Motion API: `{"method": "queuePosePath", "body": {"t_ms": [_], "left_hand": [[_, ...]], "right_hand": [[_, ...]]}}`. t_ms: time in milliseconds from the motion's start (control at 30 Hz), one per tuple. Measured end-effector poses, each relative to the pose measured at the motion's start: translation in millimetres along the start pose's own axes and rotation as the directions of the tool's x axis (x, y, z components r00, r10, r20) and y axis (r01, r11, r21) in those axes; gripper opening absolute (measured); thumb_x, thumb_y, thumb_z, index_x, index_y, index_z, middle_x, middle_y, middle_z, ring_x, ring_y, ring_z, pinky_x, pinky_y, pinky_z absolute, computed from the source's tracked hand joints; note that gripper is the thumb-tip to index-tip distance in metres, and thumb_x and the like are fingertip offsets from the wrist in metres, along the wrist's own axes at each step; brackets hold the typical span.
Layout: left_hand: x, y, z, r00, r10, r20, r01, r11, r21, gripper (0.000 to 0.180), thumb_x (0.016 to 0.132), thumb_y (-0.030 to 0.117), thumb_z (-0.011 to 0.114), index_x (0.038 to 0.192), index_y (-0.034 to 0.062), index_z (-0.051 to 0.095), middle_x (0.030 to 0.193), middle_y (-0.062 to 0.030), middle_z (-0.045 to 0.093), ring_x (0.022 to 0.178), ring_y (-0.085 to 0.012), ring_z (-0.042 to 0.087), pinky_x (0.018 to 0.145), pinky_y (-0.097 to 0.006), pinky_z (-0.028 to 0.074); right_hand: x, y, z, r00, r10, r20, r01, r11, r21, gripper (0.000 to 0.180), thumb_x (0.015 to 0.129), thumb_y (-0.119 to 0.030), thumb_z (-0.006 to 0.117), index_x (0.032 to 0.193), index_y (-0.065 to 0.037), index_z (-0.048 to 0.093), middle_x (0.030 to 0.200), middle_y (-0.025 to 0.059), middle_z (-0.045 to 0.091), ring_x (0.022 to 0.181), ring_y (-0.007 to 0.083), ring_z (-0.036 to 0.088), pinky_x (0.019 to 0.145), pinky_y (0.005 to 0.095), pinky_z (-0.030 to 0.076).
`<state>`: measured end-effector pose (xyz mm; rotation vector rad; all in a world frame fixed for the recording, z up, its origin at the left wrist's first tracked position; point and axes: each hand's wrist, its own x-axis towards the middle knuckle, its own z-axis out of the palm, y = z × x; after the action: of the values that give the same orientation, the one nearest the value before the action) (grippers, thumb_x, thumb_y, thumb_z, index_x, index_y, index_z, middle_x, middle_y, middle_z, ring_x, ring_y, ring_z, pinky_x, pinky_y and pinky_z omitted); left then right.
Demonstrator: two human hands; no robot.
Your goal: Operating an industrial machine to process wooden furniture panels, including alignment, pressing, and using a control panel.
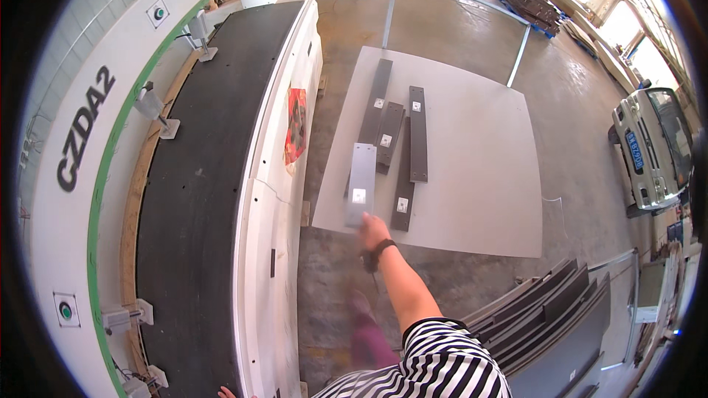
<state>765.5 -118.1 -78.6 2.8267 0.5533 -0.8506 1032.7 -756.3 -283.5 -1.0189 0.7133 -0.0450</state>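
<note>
My right hand [374, 231] reaches forward, its fingers closed on the near end of a light grey narrow board [361, 169] with a white label. That board overlaps other dark grey boards, among them a long one at the back left [376, 96], a shorter one beside it [389, 137], one on the right [418, 133] and one partly covered [404, 191]. They lie on a large pale sheet [479, 169] on the floor. At the lower edge, only the fingertips of my left hand [226, 393] show, extended beside the machine's edge; the rest is cut off.
Along the left runs a long machine with a black belt [206, 177] and a white side frame [258, 250]. Grey panels [546, 317] lean in a stack at the lower right. A vehicle [653, 147] stands farther right, and piled boards [529, 6] lie at the back.
</note>
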Motion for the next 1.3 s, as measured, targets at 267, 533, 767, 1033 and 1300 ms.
{"method": "queuePosePath", "body": {"t_ms": [267, 533, 767, 1033, 1300], "left_hand": [[22.2, 0.9, 10.5, 0.998, -0.003, 0.068, 0.006, 0.999, -0.037, 0.112, 0.076, 0.053, 0.073, 0.15, 0.0002, 0.007, 0.15, -0.0372, 0.007, 0.141, -0.0487, 0.011, 0.115, -0.053, 0.016], [23.3, -3.4, 31.2, 0.995, 0.037, -0.095, -0.051, 0.988, -0.148, 0.121, 0.063, 0.031, 0.086, 0.149, -0.0009, 0.008, 0.151, -0.0352, 0.007, 0.142, -0.0463, 0.011, 0.117, -0.045, 0.017], [-25.5, 13.9, -6.9, 0.936, 0.194, -0.294, -0.305, 0.863, -0.403, 0.081, 0.084, 0.041, 0.068, 0.145, 0.0021, 0.032, 0.15, -0.0285, 0.025, 0.141, -0.0404, 0.022, 0.115, -0.043, 0.023], [-218.9, -68.5, 120.0, 0.942, -0.038, -0.333, -0.214, 0.697, -0.685, 0.069, 0.091, 0.039, 0.062, 0.143, 0.0033, 0.034, 0.137, -0.0219, 0.044, 0.126, -0.0335, 0.048, 0.104, -0.042, 0.041], [-412.7, -161.4, 251.7, 0.83, -0.545, -0.122, 0.194, 0.486, -0.852, 0.049, 0.084, 0.035, 0.066, 0.122, 0.0035, 0.057, 0.11, -0.0185, 0.063, 0.105, -0.0325, 0.06, 0.091, -0.04, 0.048]], "right_hand": [[112.6, -82.0, -12.1, 0.958, -0.052, -0.281, 0.155, 0.92, 0.359, 0.042, 0.096, -0.03, 0.057, 0.107, 0.01, 0.053, 0.1, 0.0154, 0.059, 0.092, 0.0237, 0.062, 0.08, 0.0383, 0.055], [48.7, 42.9, 11.8, 0.912, -0.116, 0.395, 0.097, 0.993, 0.068, 0.021, 0.089, -0.013, 0.057, 0.11, -0.008, 0.057, 0.107, 0.0095, 0.063, 0.102, 0.0272, 0.058, 0.093, 0.0384, 0.048], [-205.4, 117.6, 38.0, 0.56, 0.69, 0.459, -0.422, 0.714, -0.558, 0.025, 0.094, -0.021, 0.05, 0.105, -0.001, 0.06, 0.094, 0.0122, 0.067, 0.085, 0.0234, 0.066, 0.076, 0.0362, 0.055], [-359.1, 147.5, 88.4, 0.124, 0.87, 0.476, 0.361, 0.407, -0.839, 0.028, 0.098, -0.02, 0.053, 0.111, 0.004, 0.058, 0.102, 0.0168, 0.068, 0.093, 0.0243, 0.068, 0.077, 0.0322, 0.056], [-521.4, 232.2, 212.7, -0.152, 0.851, 0.502, 0.691, 0.455, -0.562, 0.025, 0.099, -0.02, 0.052, 0.112, 0.001, 0.06, 0.097, 0.0098, 0.069, 0.086, 0.0154, 0.067, 0.075, 0.0277, 0.054]]}}
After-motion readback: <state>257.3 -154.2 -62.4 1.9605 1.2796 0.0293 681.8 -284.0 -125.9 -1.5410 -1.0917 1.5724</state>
